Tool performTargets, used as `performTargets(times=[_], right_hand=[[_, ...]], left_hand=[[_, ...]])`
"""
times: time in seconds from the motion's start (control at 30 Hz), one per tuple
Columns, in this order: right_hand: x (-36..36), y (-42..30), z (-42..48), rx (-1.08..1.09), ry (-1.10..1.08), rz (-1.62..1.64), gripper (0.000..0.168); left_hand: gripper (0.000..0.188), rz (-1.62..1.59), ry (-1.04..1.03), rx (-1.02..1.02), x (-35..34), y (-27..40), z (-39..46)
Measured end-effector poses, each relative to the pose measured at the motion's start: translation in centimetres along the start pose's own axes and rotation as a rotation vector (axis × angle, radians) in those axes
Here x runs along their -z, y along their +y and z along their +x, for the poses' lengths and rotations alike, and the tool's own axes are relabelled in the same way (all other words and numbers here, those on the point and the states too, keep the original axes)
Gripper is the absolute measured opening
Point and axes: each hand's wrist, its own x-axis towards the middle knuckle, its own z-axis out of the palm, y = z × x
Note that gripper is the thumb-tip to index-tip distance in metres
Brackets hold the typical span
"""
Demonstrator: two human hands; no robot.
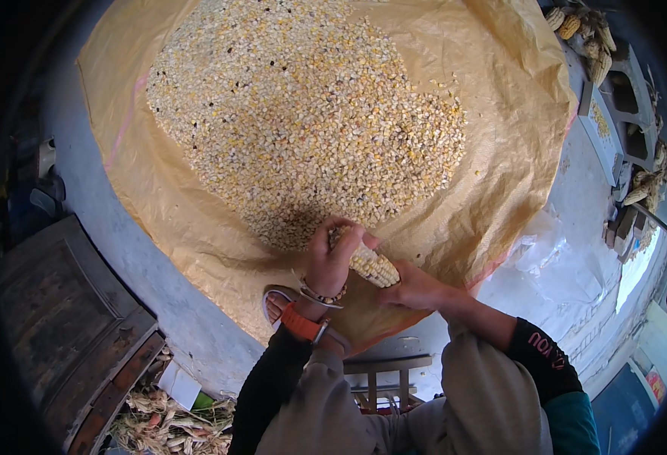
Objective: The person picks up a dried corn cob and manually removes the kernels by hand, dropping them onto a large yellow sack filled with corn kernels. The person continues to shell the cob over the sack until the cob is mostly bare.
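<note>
An ear of dried corn (376, 267), pale with rows of kernels, is held between my two hands. My left hand (333, 256) wraps around its upper end, thumb lying along the cob, and partly hides that end. My right hand (410, 287) grips the lower right end. Bracelets and an orange watch strap circle my left wrist. Just beyond my hands spreads a wide heap of loose corn kernels (310, 125), mostly cream and yellow with a few dark ones. The heap lies on a tan woven plastic sheet (504, 96).
My sandalled foot (276, 304) rests on the sheet's near edge. A clear plastic bag (561, 261) lies at the right. Concrete blocks (629, 102), a shallow tray (600, 131) and corn ears (589, 40) stand farther right. A dark wooden furniture piece (66, 318) and husks (174, 424) are left.
</note>
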Motion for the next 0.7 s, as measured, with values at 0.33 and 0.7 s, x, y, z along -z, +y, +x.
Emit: performTargets(times=[0.33,0.7], right_hand=[[0.1,-0.4,-0.3,-0.176,-0.092,0.101,0.023],[-0.2,-1.5,-1.4,-0.349,-0.132,0.268,0.016]], left_hand=[[0.013,-0.131,-0.169,-0.097,0.8,0.1,-0.1],[0.010,0.031,-0.121,-0.079,0.1,0.1,-0.6]])
